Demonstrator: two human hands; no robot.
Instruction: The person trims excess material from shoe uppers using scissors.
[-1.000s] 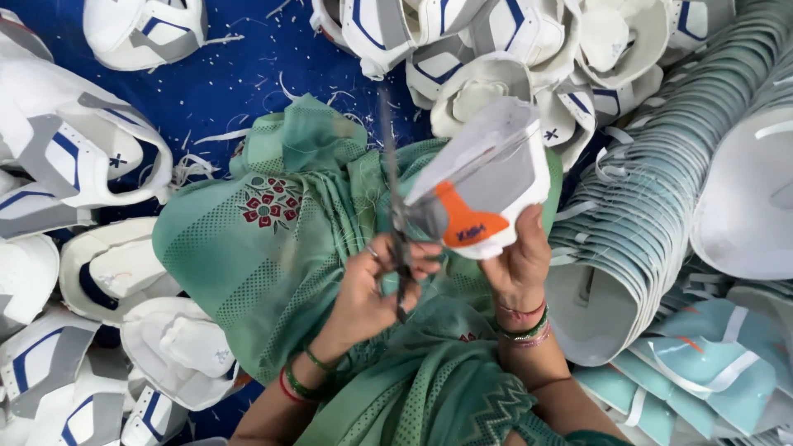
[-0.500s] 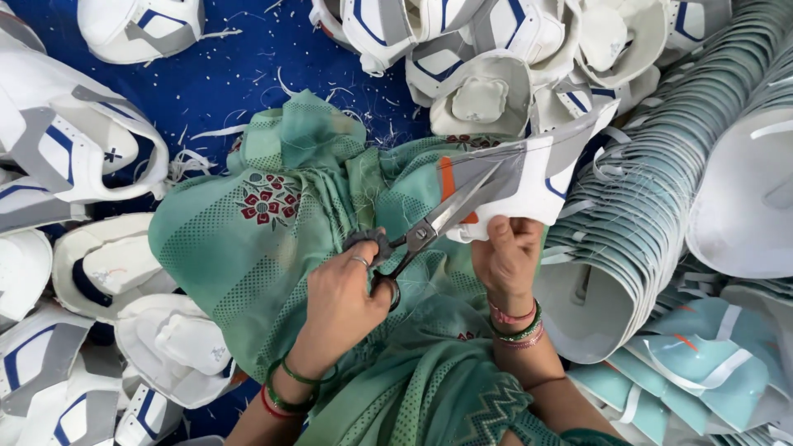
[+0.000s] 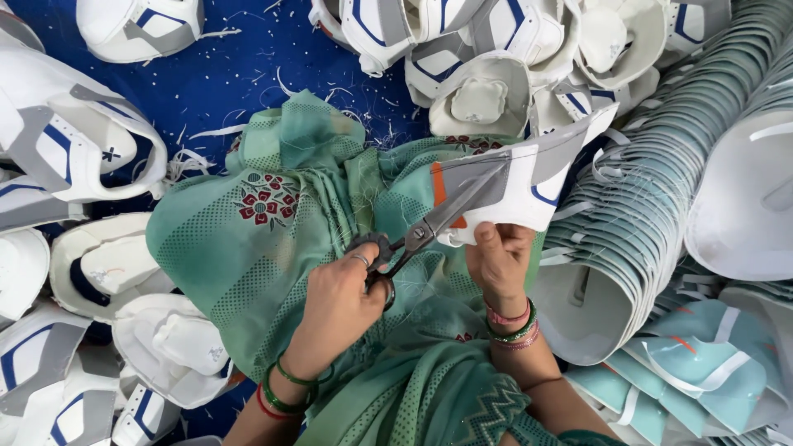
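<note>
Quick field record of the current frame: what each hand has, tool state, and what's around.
left hand: fingers through the handles of the scissors
right hand: grips the lower edge of a white shoe upper with grey, blue and orange panels
scissors: blades lie against the held upper, pointing up and right
lap: green patterned cloth under both hands
surface: blue mat strewn with white trimmings
left side: loose white shoe uppers
right side: long nested stack of pale pieces
</note>
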